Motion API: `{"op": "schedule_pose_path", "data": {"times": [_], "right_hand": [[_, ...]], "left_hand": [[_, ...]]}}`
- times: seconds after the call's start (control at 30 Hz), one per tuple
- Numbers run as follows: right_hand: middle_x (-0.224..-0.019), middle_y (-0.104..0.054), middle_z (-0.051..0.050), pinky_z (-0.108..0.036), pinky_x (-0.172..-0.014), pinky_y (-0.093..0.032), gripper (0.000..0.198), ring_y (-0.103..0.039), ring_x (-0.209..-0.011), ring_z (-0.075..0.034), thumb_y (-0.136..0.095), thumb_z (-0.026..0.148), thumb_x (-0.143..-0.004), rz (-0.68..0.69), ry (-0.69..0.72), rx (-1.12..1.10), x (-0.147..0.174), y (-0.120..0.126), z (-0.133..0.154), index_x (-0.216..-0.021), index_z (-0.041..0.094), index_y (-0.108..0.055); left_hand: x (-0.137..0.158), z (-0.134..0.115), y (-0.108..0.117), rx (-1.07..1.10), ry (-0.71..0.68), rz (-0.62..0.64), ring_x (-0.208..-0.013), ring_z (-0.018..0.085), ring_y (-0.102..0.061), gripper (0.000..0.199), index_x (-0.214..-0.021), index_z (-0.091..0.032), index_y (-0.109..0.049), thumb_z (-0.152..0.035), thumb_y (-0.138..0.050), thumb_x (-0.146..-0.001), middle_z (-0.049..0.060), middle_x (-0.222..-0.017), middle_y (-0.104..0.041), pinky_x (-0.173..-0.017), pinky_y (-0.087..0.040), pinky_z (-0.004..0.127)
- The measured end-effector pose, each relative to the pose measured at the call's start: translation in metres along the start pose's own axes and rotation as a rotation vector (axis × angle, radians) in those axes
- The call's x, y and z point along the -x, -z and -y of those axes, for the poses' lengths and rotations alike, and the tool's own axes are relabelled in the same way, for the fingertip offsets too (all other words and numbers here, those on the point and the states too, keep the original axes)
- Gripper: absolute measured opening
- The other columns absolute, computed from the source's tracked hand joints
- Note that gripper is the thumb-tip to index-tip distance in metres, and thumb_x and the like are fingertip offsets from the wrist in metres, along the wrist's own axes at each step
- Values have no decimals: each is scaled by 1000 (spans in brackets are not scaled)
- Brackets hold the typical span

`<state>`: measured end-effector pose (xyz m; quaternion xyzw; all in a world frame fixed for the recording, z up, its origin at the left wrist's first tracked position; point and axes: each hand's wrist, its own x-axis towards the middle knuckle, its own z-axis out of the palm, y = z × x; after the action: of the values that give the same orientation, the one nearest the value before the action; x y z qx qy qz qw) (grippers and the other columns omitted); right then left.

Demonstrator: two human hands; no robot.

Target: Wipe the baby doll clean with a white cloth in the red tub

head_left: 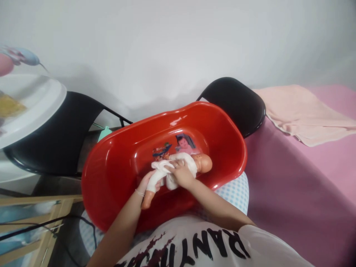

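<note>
A baby doll [204,163] in white clothes lies on its back inside a red plastic tub [111,167], head to the right. My left hand [147,182] grips the doll's leg and white trouser near the tub's middle. My right hand [182,173] rests on the doll's body, fingers pinching the white cloth [187,160]. The tub sits on my lap. A printed sticker [178,145] shows on the tub's floor behind the doll.
Two black folding chairs stand behind the tub, one at the left [58,137] and one at the right [236,100]. A white round table [30,100] is at far left. A pink bed [300,178] with a folded peach towel [303,111] lies to the right. A wooden shelf [33,222] is at lower left.
</note>
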<state>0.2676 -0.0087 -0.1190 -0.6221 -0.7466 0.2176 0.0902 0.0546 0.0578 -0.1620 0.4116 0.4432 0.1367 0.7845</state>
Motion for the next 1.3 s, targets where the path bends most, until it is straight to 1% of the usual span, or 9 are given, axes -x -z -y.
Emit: {"op": "schedule_pose_path", "data": {"times": [0.07,0.2,0.33,0.47,0.63,0.87,0.97,1.1,1.3], "right_hand": [[-156,-43,-7,-61,-123,-10,53,-37,-142,-33,-53,28,-100,-11,-77,61,6,16,-25,-153,32,-53],[-150,-47,-12,-43,-110,-37,50,-50,-126,-31,-46,20,-100,-96,-344,116,22,44,-74,-146,27,-62],[-142,-53,-15,-38,-104,-42,49,-54,-120,-31,-46,17,-99,-149,-559,-39,32,47,-91,-145,22,-63],[-136,-56,-14,-30,-114,-37,47,-54,-127,-23,-51,31,-105,-72,-415,-345,34,25,-56,-149,18,-59],[-136,-51,-13,-37,-114,-37,51,-53,-120,-23,-49,47,-106,-24,-108,-409,29,-7,0,-152,25,-56],[-168,-14,-11,-63,-119,-14,56,-26,-148,-39,-55,49,-100,-39,-239,1,18,-7,-10,-155,39,-47],[-167,-21,-10,-59,-121,-14,54,-24,-150,-36,-50,33,-101,-108,-408,41,16,10,-40,-155,35,-48],[-156,-42,-11,-49,-114,-33,49,-40,-140,-34,-41,25,-102,-182,-647,-56,14,27,-73,-149,26,-54],[-127,-63,-14,-38,-106,-40,47,-55,-120,-30,-49,43,-103,-179,-559,-280,17,9,-57,-139,14,-55]], "left_hand": [[6,-2,-2,299,49,29,-44,12,-37,45,-86,-10,-64,-47,-39,-96,1,-56,-43,-40,-29,24],[10,-4,-6,379,65,6,-43,11,-35,39,-92,-11,-58,-45,-39,-96,1,-55,-42,-41,-26,25],[11,-5,-8,335,99,-70,-54,17,-56,47,-124,-11,-51,-41,-53,-87,5,-70,-61,-49,-44,27],[14,-4,-5,318,24,4,-68,22,-67,77,-145,-17,-36,-30,-65,-75,11,-99,-72,-67,-58,39],[12,1,-3,339,62,-38,-54,17,-59,80,-152,-11,-36,-29,-60,-77,13,-96,-72,-53,-53,32],[20,-4,-1,257,46,47,-55,15,-60,95,-161,-20,-24,-30,-62,-74,16,-117,-71,-53,-53,31],[23,-5,-1,201,-23,119,-76,22,-69,102,-162,-23,-23,-26,-66,-70,17,-131,-67,-63,-57,33],[21,3,2,104,-98,201,-123,32,-62,98,-157,-23,-40,-18,-73,-64,12,-141,-62,-104,-51,43],[15,19,18,-283,-129,198,-143,31,-45,77,-138,-24,-67,-11,-69,-62,6,-153,-52,-123,-28,41]]}}
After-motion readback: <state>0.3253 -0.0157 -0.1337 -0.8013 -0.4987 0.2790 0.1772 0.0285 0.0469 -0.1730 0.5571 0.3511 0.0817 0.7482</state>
